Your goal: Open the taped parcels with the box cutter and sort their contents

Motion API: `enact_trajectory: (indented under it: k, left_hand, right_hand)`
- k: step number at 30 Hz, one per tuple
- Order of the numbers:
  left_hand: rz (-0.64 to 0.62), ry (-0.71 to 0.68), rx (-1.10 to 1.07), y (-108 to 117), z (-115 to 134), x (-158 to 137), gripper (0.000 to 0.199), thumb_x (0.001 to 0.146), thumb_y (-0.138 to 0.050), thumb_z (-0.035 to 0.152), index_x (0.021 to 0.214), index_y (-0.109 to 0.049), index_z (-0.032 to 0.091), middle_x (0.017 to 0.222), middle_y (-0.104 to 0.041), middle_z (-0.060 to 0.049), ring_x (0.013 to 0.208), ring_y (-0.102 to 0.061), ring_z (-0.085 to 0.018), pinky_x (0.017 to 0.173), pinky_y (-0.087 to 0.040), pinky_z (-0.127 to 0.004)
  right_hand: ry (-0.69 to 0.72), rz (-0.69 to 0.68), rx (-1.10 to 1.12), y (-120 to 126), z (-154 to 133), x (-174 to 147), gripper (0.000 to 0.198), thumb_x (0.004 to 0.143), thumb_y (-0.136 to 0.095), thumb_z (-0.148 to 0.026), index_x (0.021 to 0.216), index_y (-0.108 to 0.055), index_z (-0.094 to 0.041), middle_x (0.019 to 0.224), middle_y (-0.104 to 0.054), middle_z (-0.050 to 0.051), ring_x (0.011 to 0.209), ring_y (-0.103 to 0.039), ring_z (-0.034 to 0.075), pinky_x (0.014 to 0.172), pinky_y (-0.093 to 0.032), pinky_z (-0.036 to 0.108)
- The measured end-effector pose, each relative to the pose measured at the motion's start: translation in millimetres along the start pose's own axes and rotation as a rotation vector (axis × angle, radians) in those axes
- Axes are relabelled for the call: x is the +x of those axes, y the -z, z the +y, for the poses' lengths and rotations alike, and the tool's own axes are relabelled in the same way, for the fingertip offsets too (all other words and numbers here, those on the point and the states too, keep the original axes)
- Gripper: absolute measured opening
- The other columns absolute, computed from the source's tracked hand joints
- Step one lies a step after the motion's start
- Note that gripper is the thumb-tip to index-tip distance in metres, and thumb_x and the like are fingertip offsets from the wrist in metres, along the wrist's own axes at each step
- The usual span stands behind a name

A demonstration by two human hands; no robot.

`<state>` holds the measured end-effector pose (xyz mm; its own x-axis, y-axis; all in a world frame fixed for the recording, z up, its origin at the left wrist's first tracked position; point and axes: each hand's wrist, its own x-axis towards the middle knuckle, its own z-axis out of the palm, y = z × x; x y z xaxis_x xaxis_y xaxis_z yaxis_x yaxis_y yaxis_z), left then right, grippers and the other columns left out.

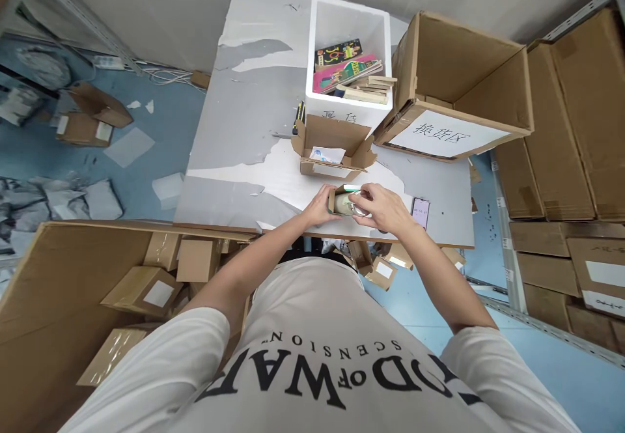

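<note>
At the table's front edge my left hand (319, 208) is closed around the left end of a small carton (333, 202), whose flap stands up. A pale, rounded item (343, 206), perhaps a jar or cup, lies partly inside it; its exact kind I cannot make out. My right hand (383, 207) has its fingers wrapped around the right end of this item, hiding much of it. Just beyond both hands stands an opened brown cardboard box (336, 133) with a white slip (328, 155) in it.
Behind are a white foam box (312, 55) with books (346, 71) and a large labelled carton (469, 71). A phone (420, 213) lies right of my right hand. A big carton (29, 277) of small boxes stands at left; stacked cartons (561, 133) line the right.
</note>
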<state>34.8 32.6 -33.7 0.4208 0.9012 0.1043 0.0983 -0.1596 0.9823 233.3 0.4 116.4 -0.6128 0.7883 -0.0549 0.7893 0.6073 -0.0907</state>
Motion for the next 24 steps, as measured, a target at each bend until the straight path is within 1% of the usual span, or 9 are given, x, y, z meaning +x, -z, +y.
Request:
enact_trajectory:
  k: [4, 7, 10, 13, 16, 19, 21, 22, 24]
  left_hand:
    - [0.012, 0.020, -0.017, -1, 1, 1, 0.081, 0.039, -0.091, 0.033, 0.110, -0.055, 0.020, 0.114, -0.054, -0.009, 0.115, -0.051, -0.033, 0.104, -0.037, -0.049]
    - [0.001, 0.011, -0.015, -4, 4, -2, 0.078, 0.041, -0.091, 0.033, 0.109, -0.054, 0.020, 0.112, -0.053, -0.009, 0.115, -0.052, -0.033, 0.104, -0.038, -0.048]
    - [0.065, 0.065, -0.065, -5, 5, -10, 0.080, 0.042, -0.091, 0.034, 0.110, -0.050, 0.020, 0.113, -0.053, -0.009, 0.114, -0.053, -0.031, 0.103, -0.039, -0.046]
    - [0.173, 0.141, -0.156, -5, 2, -18, 0.085, 0.039, -0.092, 0.033, 0.109, -0.046, 0.019, 0.117, -0.051, -0.012, 0.113, -0.055, -0.030, 0.102, -0.039, -0.045]
    - [0.198, 0.099, -0.202, -6, -5, -22, 0.081, 0.041, -0.091, 0.035, 0.105, -0.044, 0.019, 0.121, -0.048, -0.015, 0.118, -0.052, -0.030, 0.104, -0.038, -0.046]
    - [0.118, 0.016, -0.113, -5, -8, -22, 0.066, 0.052, -0.087, 0.038, 0.102, -0.047, 0.020, 0.123, -0.046, -0.015, 0.125, -0.046, -0.031, 0.108, -0.035, -0.048]
    - [0.049, -0.010, -0.018, -3, -7, -22, 0.058, 0.059, -0.084, 0.040, 0.101, -0.049, 0.021, 0.124, -0.044, -0.015, 0.126, -0.044, -0.031, 0.109, -0.034, -0.049]
    - [0.024, -0.017, 0.026, -1, -7, -23, 0.055, 0.062, -0.082, 0.040, 0.102, -0.051, 0.021, 0.125, -0.043, -0.015, 0.126, -0.043, -0.031, 0.109, -0.034, -0.050]
    - [0.001, -0.031, 0.099, 1, -5, -23, 0.051, 0.065, -0.080, 0.040, 0.103, -0.052, 0.021, 0.126, -0.042, -0.015, 0.126, -0.043, -0.031, 0.109, -0.034, -0.049]
  right_hand:
    - [0.027, -0.111, -0.141, -4, -5, 13, 0.037, 0.087, -0.058, -0.045, 0.119, -0.058, -0.026, 0.104, -0.059, 0.013, 0.090, -0.049, 0.026, 0.074, -0.030, 0.035]
    - [0.014, -0.172, -0.163, -23, -10, 20, 0.036, 0.086, -0.062, -0.041, 0.117, -0.060, -0.024, 0.100, -0.061, 0.015, 0.091, -0.049, 0.027, 0.074, -0.029, 0.036]
    - [-0.005, -0.168, -0.113, -44, -13, 21, 0.041, 0.088, -0.058, -0.041, 0.126, -0.056, -0.026, 0.107, -0.060, 0.015, 0.094, -0.049, 0.028, 0.076, -0.030, 0.037]
    - [-0.039, -0.120, -0.061, -56, -19, 18, 0.051, 0.090, -0.054, -0.044, 0.138, -0.047, -0.030, 0.129, -0.052, 0.016, 0.104, -0.047, 0.031, 0.079, -0.032, 0.039]
    - [-0.122, -0.074, -0.040, -64, -26, 14, 0.056, 0.089, -0.056, -0.042, 0.142, -0.042, -0.031, 0.141, -0.041, 0.017, 0.111, -0.044, 0.034, 0.083, -0.034, 0.042]
    - [-0.183, -0.038, 0.021, -71, -28, 10, 0.058, 0.087, -0.057, -0.043, 0.141, -0.044, -0.027, 0.139, -0.041, 0.020, 0.115, -0.042, 0.037, 0.085, -0.037, 0.047]
    - [-0.178, 0.008, 0.145, -77, -25, 4, 0.059, 0.086, -0.057, -0.046, 0.139, -0.046, -0.023, 0.135, -0.043, 0.020, 0.116, -0.042, 0.037, 0.088, -0.040, 0.049]
    - [-0.198, 0.064, 0.223, -80, -23, 0, 0.059, 0.086, -0.057, -0.047, 0.138, -0.047, -0.022, 0.134, -0.043, 0.019, 0.117, -0.042, 0.036, 0.090, -0.041, 0.050]
    - [-0.334, 0.253, 0.378, -86, -21, -8, 0.060, 0.086, -0.056, -0.047, 0.138, -0.046, -0.020, 0.134, -0.041, 0.019, 0.120, -0.043, 0.034, 0.091, -0.044, 0.050]
